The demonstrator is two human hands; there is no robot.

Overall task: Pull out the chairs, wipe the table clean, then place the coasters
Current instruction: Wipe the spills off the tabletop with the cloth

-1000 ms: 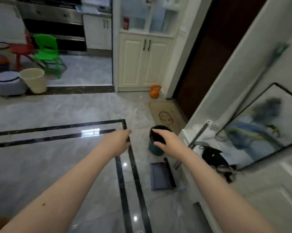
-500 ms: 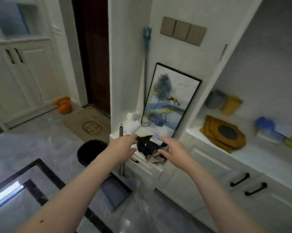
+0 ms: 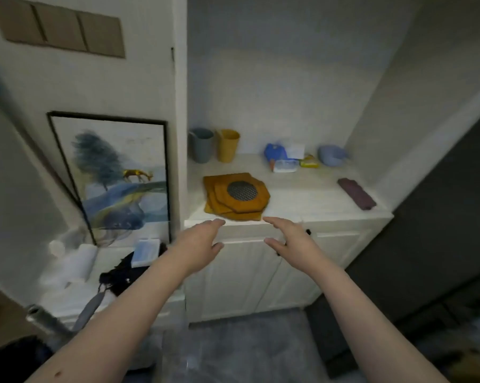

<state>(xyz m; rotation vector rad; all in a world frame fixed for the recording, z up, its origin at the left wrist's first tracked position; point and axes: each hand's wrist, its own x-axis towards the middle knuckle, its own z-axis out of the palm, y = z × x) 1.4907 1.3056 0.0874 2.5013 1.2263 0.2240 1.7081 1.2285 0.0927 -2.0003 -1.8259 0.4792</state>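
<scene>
Both hands, left hand (image 3: 198,242) and right hand (image 3: 290,240), reach forward with fingers spread, holding nothing. Just beyond their fingertips lies the coasters (image 3: 236,197) stack on the white counter (image 3: 310,197). Gripping only the top one could, I judge, slide the offset stack apart. Beyond stand cups (image 3: 214,145); a framed painting (image 3: 114,172) leans further left.

White cabinet top (image 3: 302,194) bears stacked orange coasters (image 3: 234,196); two cups (image 3: 214,145) behind; purple cloth (image 3: 356,193) at right.

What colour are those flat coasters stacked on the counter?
The coasters are orange-brown, the top one with a dark mesh-patterned centre; head view.
</scene>
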